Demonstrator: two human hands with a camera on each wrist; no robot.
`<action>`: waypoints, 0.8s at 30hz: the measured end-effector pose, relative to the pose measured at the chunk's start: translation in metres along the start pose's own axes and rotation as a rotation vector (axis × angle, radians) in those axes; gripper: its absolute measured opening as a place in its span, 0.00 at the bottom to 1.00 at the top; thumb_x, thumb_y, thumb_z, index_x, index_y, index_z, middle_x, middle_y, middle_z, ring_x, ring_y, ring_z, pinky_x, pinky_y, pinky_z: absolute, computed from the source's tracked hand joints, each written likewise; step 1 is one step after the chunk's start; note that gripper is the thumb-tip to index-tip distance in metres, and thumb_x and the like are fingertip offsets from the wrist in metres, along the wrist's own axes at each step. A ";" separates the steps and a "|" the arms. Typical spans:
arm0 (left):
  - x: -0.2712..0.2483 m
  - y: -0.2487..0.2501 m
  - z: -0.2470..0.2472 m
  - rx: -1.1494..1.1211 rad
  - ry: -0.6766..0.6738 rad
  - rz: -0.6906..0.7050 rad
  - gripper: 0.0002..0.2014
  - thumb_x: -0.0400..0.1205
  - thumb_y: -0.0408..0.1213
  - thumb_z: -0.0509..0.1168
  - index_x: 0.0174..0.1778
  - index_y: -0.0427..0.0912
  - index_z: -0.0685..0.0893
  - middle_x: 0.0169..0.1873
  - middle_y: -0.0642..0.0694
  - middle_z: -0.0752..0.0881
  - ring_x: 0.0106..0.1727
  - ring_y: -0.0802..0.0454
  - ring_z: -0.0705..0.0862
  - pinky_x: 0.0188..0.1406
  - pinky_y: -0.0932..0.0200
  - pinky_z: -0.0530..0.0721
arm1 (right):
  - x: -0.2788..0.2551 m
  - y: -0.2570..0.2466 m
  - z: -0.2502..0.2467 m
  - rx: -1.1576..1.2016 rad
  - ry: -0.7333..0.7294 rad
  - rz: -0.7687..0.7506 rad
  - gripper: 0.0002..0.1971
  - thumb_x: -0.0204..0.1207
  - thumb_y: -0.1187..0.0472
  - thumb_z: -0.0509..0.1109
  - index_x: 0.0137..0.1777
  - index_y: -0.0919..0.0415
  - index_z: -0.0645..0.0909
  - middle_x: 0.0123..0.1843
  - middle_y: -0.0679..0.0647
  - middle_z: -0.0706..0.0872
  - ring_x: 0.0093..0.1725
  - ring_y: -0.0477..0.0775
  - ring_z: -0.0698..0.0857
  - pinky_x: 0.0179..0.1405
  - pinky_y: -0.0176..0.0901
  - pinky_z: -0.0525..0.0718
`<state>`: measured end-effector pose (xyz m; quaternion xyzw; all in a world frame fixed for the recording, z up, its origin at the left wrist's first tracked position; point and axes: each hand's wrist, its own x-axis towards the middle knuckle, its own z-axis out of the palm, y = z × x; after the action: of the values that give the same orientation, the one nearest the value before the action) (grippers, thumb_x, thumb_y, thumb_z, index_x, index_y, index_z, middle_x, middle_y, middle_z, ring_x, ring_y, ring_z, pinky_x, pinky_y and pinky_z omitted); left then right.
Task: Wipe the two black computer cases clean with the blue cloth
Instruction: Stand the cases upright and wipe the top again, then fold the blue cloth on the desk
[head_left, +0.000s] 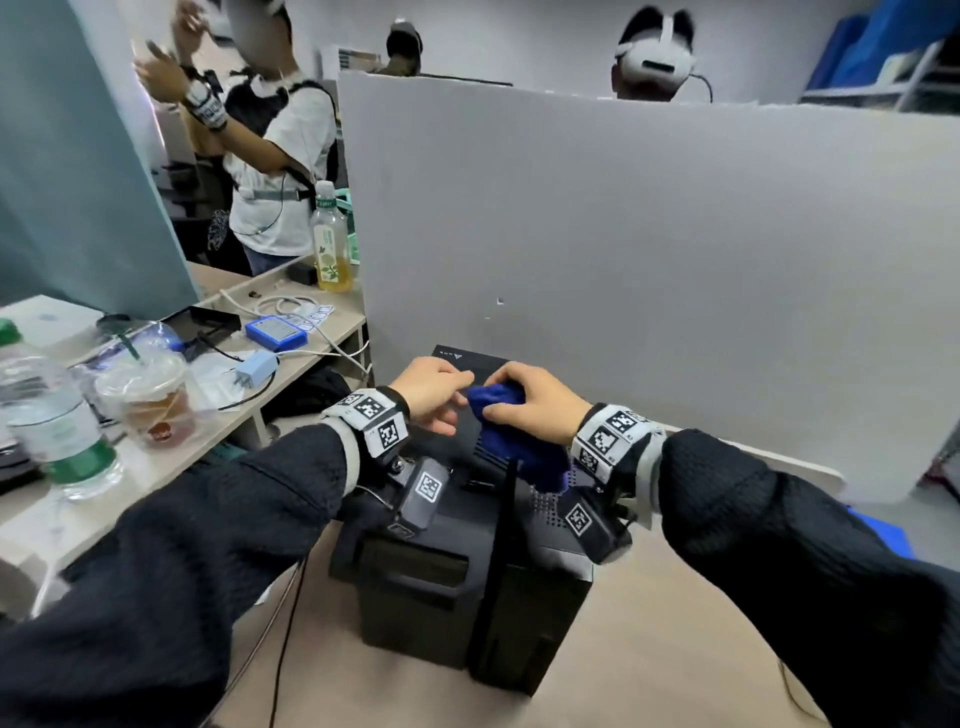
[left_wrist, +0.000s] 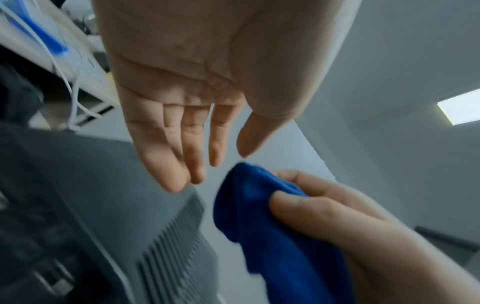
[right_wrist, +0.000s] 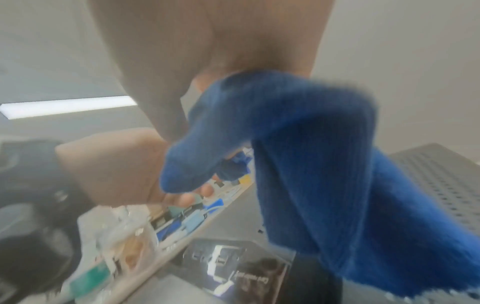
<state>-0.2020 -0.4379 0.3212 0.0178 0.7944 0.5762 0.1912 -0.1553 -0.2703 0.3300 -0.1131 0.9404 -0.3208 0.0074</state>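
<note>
Two black computer cases stand side by side on the floor, the left case (head_left: 415, 571) and the right case (head_left: 535, 597). Above their tops my right hand (head_left: 493, 400) grips a bunched blue cloth (head_left: 519, 447), which hangs down below the palm. In the left wrist view the right hand's thumb and fingers (left_wrist: 324, 211) pinch the cloth (left_wrist: 272, 236) over a vented case top (left_wrist: 168, 246). My left hand (head_left: 457, 395) hovers just left of the cloth, its fingers (left_wrist: 187, 144) straight and holding nothing. The right wrist view is filled by the cloth (right_wrist: 324, 164).
A grey partition (head_left: 623, 260) stands right behind the cases. A desk (head_left: 171, 457) at the left carries water bottles, a plastic cup (head_left: 150, 400), a blue box (head_left: 275, 332) and cables. A black cable (head_left: 285, 623) trails on the floor. Other people stand beyond.
</note>
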 end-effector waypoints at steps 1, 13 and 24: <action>-0.004 0.007 0.014 -0.067 -0.043 -0.013 0.12 0.84 0.49 0.64 0.51 0.42 0.79 0.39 0.42 0.82 0.33 0.46 0.80 0.39 0.51 0.87 | -0.007 0.006 -0.010 0.079 0.031 0.008 0.13 0.71 0.62 0.75 0.54 0.55 0.79 0.51 0.52 0.85 0.50 0.52 0.84 0.58 0.47 0.82; -0.026 0.069 0.166 -0.130 -0.170 0.184 0.10 0.63 0.24 0.65 0.30 0.42 0.73 0.15 0.49 0.65 0.18 0.52 0.64 0.24 0.67 0.58 | -0.113 0.093 -0.108 0.456 0.336 0.167 0.14 0.73 0.74 0.71 0.56 0.61 0.79 0.36 0.56 0.83 0.31 0.45 0.82 0.34 0.36 0.80; -0.020 0.064 0.250 -0.012 -0.365 0.322 0.11 0.68 0.34 0.77 0.39 0.35 0.84 0.33 0.45 0.81 0.36 0.52 0.79 0.35 0.60 0.76 | -0.185 0.157 -0.142 0.347 0.379 0.234 0.09 0.74 0.70 0.73 0.40 0.54 0.85 0.39 0.52 0.89 0.40 0.44 0.86 0.47 0.39 0.85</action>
<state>-0.1146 -0.1948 0.3202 0.2469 0.7302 0.5912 0.2375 -0.0203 -0.0242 0.3370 0.0612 0.8626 -0.4895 -0.1122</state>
